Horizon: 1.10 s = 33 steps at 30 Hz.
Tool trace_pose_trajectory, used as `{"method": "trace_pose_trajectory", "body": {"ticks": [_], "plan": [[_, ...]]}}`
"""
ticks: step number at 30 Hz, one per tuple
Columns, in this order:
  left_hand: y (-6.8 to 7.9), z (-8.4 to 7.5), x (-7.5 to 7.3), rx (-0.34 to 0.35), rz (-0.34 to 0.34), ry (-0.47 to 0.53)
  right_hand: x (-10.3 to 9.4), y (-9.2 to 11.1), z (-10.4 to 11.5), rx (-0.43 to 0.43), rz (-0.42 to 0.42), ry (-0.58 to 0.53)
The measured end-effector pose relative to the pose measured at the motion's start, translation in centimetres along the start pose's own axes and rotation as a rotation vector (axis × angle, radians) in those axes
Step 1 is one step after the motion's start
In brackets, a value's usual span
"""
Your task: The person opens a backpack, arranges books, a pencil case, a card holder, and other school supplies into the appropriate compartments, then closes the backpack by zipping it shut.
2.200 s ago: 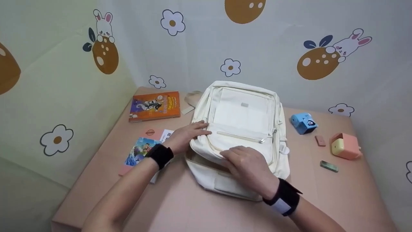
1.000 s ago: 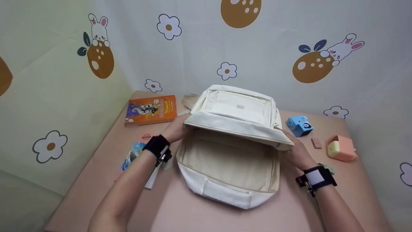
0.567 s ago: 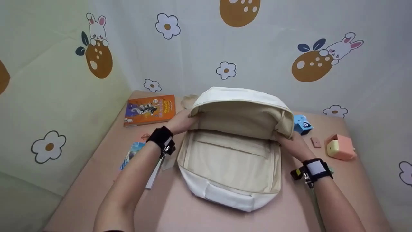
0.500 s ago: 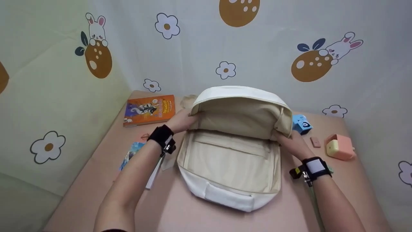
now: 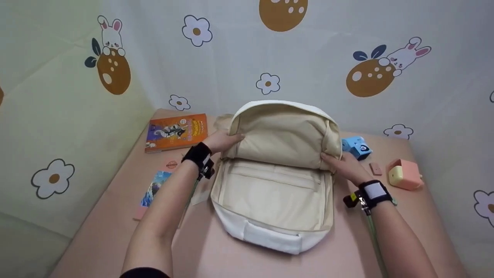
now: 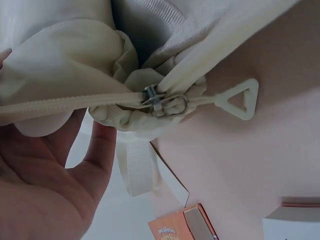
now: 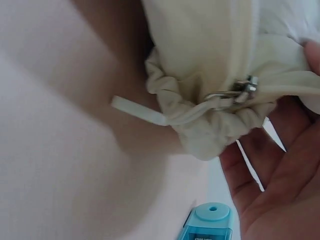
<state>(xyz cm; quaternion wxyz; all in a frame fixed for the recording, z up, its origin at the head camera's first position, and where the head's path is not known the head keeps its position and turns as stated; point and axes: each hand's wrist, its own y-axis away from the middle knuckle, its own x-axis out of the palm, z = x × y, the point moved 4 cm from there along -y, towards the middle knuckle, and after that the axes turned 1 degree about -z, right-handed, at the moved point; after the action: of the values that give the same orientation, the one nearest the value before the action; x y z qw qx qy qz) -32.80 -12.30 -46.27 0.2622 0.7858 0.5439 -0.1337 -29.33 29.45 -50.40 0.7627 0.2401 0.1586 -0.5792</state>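
A white backpack [image 5: 270, 204] lies on the table, its main compartment unzipped and its beige lining showing. The front panel [image 5: 281, 135] stands raised at the back. My left hand [image 5: 223, 140] grips the panel's left edge, thumb on the lining and fingers behind. On the other side my right hand [image 5: 345, 165] holds the right edge the same way, thumb inside. In the left wrist view a zipper slider [image 6: 154, 97] with a triangular pull [image 6: 242, 100] hangs near the fingers. The right wrist view shows another zipper slider [image 7: 245, 90] beside gathered fabric.
An orange book [image 5: 175, 132] lies at back left, with a blue-covered booklet [image 5: 155, 187] nearer, partly behind my left forearm. To the right sit a blue pencil sharpener [image 5: 357, 146], a small pink block [image 5: 375, 168] and a pink-and-yellow box-shaped thing [image 5: 407, 174]. Patterned curtains [image 5: 231, 58] stand behind.
My hands moved from the closed-over front to both side edges and lifted the front panel up and back. The lining came into view, and the panel now stands more upright.
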Motion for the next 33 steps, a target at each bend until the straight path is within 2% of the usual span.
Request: {"method": "trace_pose_trajectory", "body": {"ticks": [5, 11, 19, 24, 29, 33], "plan": [[-0.2, 0.1, 0.1, -0.019, 0.031, -0.011, 0.0, 0.1, 0.2, 0.009, 0.032, -0.018], [-0.4, 0.4, 0.0, -0.027, 0.025, -0.002, -0.1, -0.2, 0.8, 0.069, 0.043, 0.018], [0.0, 0.6, 0.0, -0.08, 0.044, 0.075, -0.3, -0.7, 1.6, 0.149, 0.073, 0.034], [0.4, 0.5, -0.2, -0.091, 0.087, 0.123, -0.5, -1.2, 1.8, 0.172, 0.116, 0.028], [0.8, 0.5, -0.5, -0.071, 0.107, 0.117, -0.6, -1.5, 1.9, 0.189, 0.124, 0.032], [1.5, 0.6, -1.2, -0.006, 0.14, 0.146, -0.4, -1.6, 2.1, 0.199, 0.13, 0.037]]}}
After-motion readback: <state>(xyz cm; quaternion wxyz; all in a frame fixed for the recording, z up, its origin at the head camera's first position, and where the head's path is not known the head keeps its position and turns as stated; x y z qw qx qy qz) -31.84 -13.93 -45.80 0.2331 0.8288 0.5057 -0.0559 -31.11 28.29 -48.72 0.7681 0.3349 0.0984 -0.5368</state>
